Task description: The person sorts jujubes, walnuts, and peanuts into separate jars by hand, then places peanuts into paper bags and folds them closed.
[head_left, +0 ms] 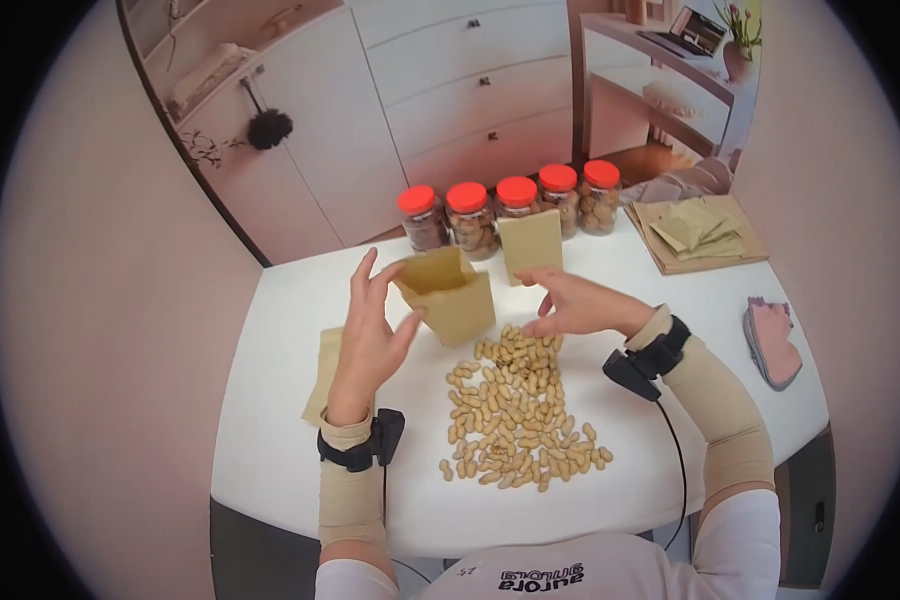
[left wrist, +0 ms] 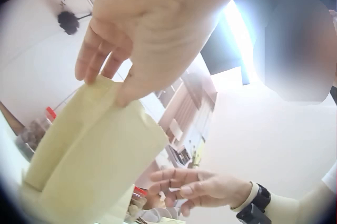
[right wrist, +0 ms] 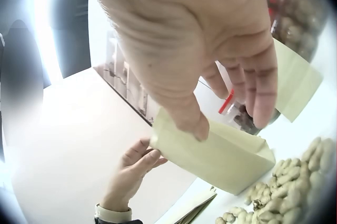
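The left hand (head_left: 370,345) pinches the left edge of the upright, open paper bag (head_left: 455,305) between thumb and fingers. The right hand (head_left: 582,304) is apart from it to the right, its fingers loosely spread and holding nothing, with a gap of bare worktop (head_left: 630,465) between hand and bag. The bag stands just behind the peanuts (head_left: 515,410), well inside the worktop's edges. A second bag (head_left: 532,247) stands behind, near the red-lidded jars (head_left: 470,222).

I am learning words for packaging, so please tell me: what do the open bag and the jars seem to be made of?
Open bag: probably matte kraft paper, since it is tan with sharp creases.
Jars: clear, glossy glass or plastic, contents visible through; lids look like red plastic.
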The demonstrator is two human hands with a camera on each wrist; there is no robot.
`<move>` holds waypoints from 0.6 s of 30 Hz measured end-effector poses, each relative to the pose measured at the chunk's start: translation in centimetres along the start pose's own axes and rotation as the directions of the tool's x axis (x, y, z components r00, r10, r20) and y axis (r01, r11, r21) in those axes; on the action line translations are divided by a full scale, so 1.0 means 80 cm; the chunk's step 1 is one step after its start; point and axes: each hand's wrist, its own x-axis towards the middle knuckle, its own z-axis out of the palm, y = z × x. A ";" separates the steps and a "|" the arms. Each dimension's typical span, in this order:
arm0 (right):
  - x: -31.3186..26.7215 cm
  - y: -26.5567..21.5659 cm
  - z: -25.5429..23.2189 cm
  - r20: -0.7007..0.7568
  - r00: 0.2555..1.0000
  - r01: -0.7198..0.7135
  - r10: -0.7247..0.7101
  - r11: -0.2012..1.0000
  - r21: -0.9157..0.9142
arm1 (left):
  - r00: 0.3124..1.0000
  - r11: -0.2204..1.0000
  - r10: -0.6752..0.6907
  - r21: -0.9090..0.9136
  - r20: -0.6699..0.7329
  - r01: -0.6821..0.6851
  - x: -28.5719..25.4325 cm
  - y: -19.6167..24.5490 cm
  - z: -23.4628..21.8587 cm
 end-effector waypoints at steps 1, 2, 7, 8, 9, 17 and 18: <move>0.007 0.001 0.004 0.036 0.999 -0.019 0.020 0.999 -0.048 | 1.000 1.000 0.018 -0.021 -0.010 -0.018 0.000 -0.012 0.005; 0.016 0.001 0.007 0.070 0.997 -0.038 0.045 0.995 -0.097 | 0.999 0.998 0.036 -0.043 -0.018 -0.037 -0.001 -0.024 0.012; 0.065 0.001 0.027 -0.017 0.994 0.103 -0.104 0.992 -0.068 | 0.965 0.992 -0.001 -0.121 0.264 0.034 -0.008 -0.055 0.048; 0.074 0.005 0.034 -0.010 0.989 0.146 -0.148 0.984 -0.097 | 0.952 0.990 -0.018 -0.127 0.306 0.060 -0.011 -0.055 0.054; 0.081 0.009 0.041 0.000 0.981 0.190 -0.192 0.974 -0.125 | 0.955 0.990 -0.013 -0.128 0.298 0.053 -0.013 -0.058 0.056; 0.078 -0.005 0.036 -0.035 0.998 -0.045 0.051 0.986 0.158 | 0.809 0.922 -0.357 0.038 0.466 0.385 0.003 -0.062 0.042; 0.080 -0.001 0.038 -0.035 0.998 -0.046 0.052 0.986 0.158 | 0.859 0.938 -0.325 0.020 0.396 0.346 -0.001 -0.074 0.048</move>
